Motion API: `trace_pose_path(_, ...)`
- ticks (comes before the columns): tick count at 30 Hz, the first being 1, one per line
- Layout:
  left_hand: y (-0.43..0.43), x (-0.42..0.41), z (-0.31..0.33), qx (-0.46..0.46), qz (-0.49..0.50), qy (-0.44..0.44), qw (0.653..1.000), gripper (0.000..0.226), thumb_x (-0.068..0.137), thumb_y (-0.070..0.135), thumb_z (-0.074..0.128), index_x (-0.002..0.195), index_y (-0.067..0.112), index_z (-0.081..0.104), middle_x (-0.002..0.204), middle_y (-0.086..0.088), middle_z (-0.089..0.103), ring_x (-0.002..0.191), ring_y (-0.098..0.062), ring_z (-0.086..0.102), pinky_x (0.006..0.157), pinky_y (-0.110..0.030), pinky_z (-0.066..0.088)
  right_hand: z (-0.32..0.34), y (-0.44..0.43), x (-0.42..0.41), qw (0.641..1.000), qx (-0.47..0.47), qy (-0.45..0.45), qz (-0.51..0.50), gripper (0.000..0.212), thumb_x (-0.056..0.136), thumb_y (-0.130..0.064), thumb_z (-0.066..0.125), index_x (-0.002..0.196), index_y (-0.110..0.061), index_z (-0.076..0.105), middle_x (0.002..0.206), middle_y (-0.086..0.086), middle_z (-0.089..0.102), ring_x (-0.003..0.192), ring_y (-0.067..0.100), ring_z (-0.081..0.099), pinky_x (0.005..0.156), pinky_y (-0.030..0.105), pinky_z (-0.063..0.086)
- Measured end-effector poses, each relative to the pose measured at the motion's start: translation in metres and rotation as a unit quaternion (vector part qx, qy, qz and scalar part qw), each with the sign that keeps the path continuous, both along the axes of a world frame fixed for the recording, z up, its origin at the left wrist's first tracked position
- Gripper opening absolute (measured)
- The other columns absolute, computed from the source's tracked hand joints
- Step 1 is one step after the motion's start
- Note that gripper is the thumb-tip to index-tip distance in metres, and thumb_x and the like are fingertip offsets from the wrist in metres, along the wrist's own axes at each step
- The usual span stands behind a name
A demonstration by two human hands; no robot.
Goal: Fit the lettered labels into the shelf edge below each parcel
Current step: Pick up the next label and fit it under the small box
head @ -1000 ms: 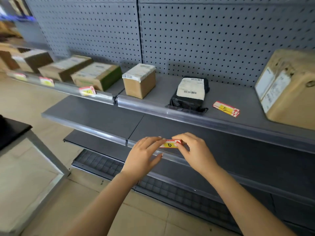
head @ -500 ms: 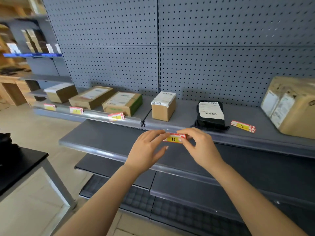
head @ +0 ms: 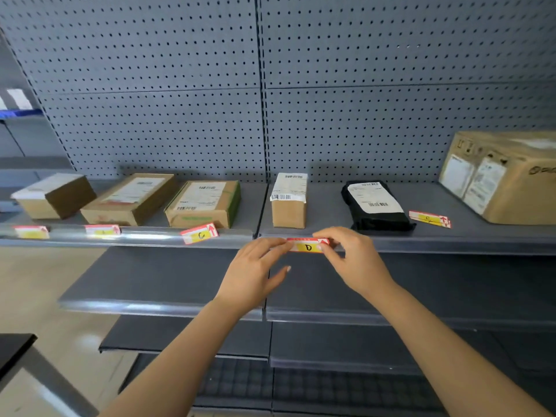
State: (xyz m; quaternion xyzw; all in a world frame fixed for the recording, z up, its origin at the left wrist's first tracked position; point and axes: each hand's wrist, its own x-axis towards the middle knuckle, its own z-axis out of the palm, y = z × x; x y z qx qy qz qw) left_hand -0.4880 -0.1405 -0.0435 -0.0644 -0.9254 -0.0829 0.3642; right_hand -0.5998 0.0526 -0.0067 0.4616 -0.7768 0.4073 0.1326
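Note:
A red and yellow label marked D [head: 307,245] is pressed against the shelf edge [head: 436,246], right below a small upright cardboard parcel [head: 288,207]. My left hand [head: 255,272] pinches its left end and my right hand [head: 352,257] pinches its right end. Three labels sit in the edge to the left: two flat ones [head: 31,231] [head: 102,230] and a tilted label C [head: 200,233] under the green-edged box [head: 204,203]. More labels, the top one marked E [head: 429,218], lie loose on the shelf beside a black bagged parcel [head: 376,206].
A large cardboard box [head: 505,176] stands at the far right of the shelf. Two more brown parcels [head: 54,195] [head: 132,198] lie at the left. Grey lower shelves [head: 168,278] jut out beneath my arms. A dark table corner [head: 15,350] shows at lower left. Pegboard backs the shelving.
Both hands have carried the D label upward from the lower shelf's edge to the edge of the parcel shelf. The view has tilted up and shifted left.

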Motion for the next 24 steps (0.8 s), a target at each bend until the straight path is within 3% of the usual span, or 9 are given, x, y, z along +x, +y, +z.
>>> trace_pose_path(8,-0.044,-0.054,-0.025,0.038,0.037,-0.025,0.998,0.043,0.083,0.022,0.07,0.125,0.014,0.061,0.124,-0.001,0.06,0.11,-0.02,0.056,0.093,-0.036,0.045,-0.023,-0.048,-0.064,1.0,0.011,0.023,-0.002,0.02,0.086,-0.004,0.062,0.103,-0.013,0.069,0.098,-0.001,0.069,0.089,0.013,0.062,0.078,0.034,0.053)
trace_pose_path(17,-0.062,-0.075,-0.037,0.058,0.022,-0.037,0.997,0.044,0.087,0.03,0.056,0.126,0.011,0.06,0.12,-0.002,0.062,0.107,-0.02,0.055,0.093,-0.033,0.044,-0.024,-0.063,-0.08,0.998,0.04,0.056,0.004,0.018,0.088,-0.006,0.061,0.101,-0.015,0.069,0.097,-0.002,0.07,0.089,0.014,0.062,0.078,0.036,0.051)
trace_pose_path(21,-0.069,-0.08,-0.032,0.05,0.006,-0.026,0.998,0.041,0.086,0.027,0.062,0.124,0.011,0.061,0.118,-0.002,0.063,0.106,-0.02,0.056,0.092,-0.033,0.044,-0.015,-0.07,-0.085,0.996,0.07,0.058,0.014,0.016,0.088,-0.007,0.061,0.098,-0.015,0.069,0.093,-0.002,0.069,0.084,0.017,0.062,0.074,0.04,0.05)
trace_pose_path(24,-0.073,-0.083,-0.031,0.035,-0.015,-0.031,0.999,0.038,0.084,0.023,0.067,0.121,0.013,0.063,0.117,-0.003,0.064,0.105,-0.02,0.057,0.09,-0.034,0.045,-0.013,-0.074,-0.081,0.993,0.095,0.061,0.022,0.016,0.087,-0.008,0.06,0.096,-0.016,0.07,0.092,-0.003,0.07,0.081,0.017,0.063,0.074,0.035,0.048)
